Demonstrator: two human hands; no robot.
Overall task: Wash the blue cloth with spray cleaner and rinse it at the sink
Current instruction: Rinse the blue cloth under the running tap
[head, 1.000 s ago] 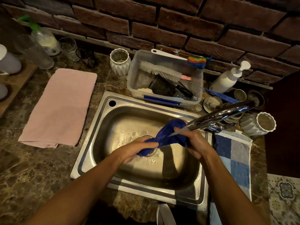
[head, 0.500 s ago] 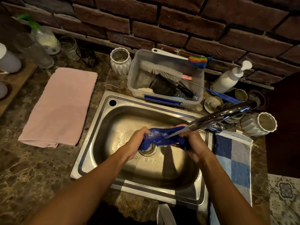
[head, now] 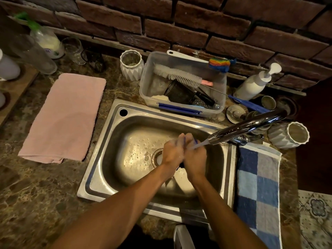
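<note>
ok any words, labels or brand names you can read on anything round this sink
None can be read.
Spray bottle: a small purple mark on its lower front, too blurred to read.
White pump bottle: a faint mark near its base, too small to read.
Clear plastic tub: no lettering shows.

You have a brushed, wet-beaded steel sink point(head: 100, 169) set in glossy mottled stone counter point(head: 36, 191). The faucet point(head: 251, 128) on the right is mirror-polished chrome. Far behind runs rough, matt brick wall point(head: 179, 18). A soft pink terry towel point(head: 62, 117) lies left, a checked blue woven towel point(head: 258, 191) right. The tub point(head: 145, 87) is cloudy, translucent plastic.
</note>
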